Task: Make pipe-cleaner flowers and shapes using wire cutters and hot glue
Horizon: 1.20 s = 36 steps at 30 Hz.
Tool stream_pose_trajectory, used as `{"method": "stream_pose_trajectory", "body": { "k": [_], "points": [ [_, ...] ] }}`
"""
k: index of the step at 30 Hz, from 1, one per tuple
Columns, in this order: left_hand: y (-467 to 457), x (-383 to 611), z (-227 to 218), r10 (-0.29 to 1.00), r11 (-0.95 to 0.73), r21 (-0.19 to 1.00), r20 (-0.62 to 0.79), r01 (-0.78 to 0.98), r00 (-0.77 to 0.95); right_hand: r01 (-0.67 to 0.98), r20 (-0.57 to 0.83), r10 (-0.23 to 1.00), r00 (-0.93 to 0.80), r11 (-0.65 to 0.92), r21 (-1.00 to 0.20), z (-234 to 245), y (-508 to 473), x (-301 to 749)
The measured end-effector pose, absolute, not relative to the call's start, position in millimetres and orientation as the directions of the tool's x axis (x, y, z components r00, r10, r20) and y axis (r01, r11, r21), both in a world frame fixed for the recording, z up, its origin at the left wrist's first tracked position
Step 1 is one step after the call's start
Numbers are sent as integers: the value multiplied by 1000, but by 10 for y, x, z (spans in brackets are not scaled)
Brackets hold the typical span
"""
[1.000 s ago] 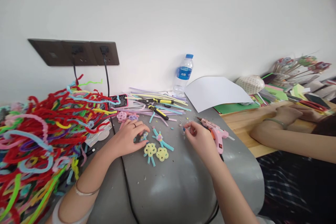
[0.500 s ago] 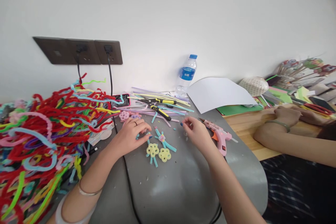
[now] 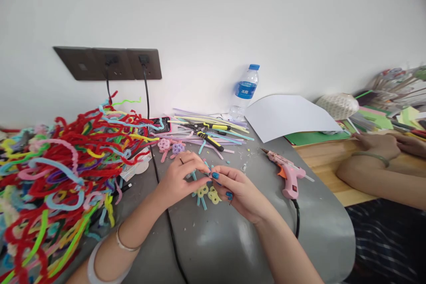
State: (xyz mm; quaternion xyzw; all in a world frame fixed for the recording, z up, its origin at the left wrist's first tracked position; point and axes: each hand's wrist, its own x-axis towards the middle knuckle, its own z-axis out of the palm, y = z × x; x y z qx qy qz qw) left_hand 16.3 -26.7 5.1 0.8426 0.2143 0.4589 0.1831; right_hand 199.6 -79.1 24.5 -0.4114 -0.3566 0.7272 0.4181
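Observation:
My left hand (image 3: 182, 178) and my right hand (image 3: 240, 190) meet above the grey table. Both are closed in a pinch, fingertips touching; what lies between them is too small and covered to make out. Just beneath are yellow flower shapes (image 3: 214, 195) with light-blue stems (image 3: 201, 203), partly hidden by my fingers. Beyond my left hand lie a pink flower shape (image 3: 163, 144) and a purple one (image 3: 178, 148). To the right of my right hand, a pink hot glue gun (image 3: 290, 174) rests on its side, nozzle toward the wall.
Colourful pipe cleaners (image 3: 83, 151) are heaped at left. Yellow-black pliers (image 3: 210, 140) lie on pastel sticks (image 3: 233, 141) near a water bottle (image 3: 246, 91). A black cable (image 3: 173, 239) crosses the table (image 3: 239, 248). At right are white paper (image 3: 289, 115) and another person's arm (image 3: 382, 182).
My hands were apart and have come together over the yellow flower shapes. My right hand moved left, away from the glue gun. The view has shifted slightly left.

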Motion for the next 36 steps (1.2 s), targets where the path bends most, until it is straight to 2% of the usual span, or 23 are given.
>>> {"method": "stream_pose_trajectory", "body": {
  "k": [6, 9, 14, 17, 19, 23, 27, 31, 34, 36],
  "points": [
    [-230, 157, 44, 490, -871, 433, 742, 231, 457, -248, -276, 943, -186, -317, -915, 189, -783, 1917],
    [-233, 156, 62, 501, -865, 436, 732, 249, 461, -85, -231, 967, -109, -240, -967, 212, -802, 1951],
    [-231, 133, 88, 609, -790, 554, 656, 263, 445, 256, -35, 987, 159, -75, -964, 291, -908, 2386],
    [-209, 117, 79, 635, -767, 589, 645, 253, 425, 423, 50, 938, 343, -107, -900, 255, -1029, 2857],
    [-196, 112, 66, 642, -761, 602, 640, 244, 422, 494, 56, 898, 436, -186, -849, 190, -1127, 3185],
    [-180, 114, 38, 649, -752, 615, 629, 236, 428, 672, 53, 835, 548, -402, -622, 18, -1283, 3674],
    [-158, 108, 10, 654, -748, 618, 622, 242, 431, 705, -71, 840, 538, -495, -508, -100, -1267, 3779],
    [-143, 85, 0, 667, -736, 628, 605, 254, 435, 684, -165, 785, 598, -606, -405, -89, -1145, 3677],
    [-149, 67, 4, 705, -702, 638, 561, 315, 434, 679, -173, 779, 602, -614, -403, -78, -1115, 3656],
    [-156, 61, 5, 737, -671, 646, 529, 363, 421, 676, -122, 818, 563, -540, -502, -97, -1146, 3669]
  ]
}}
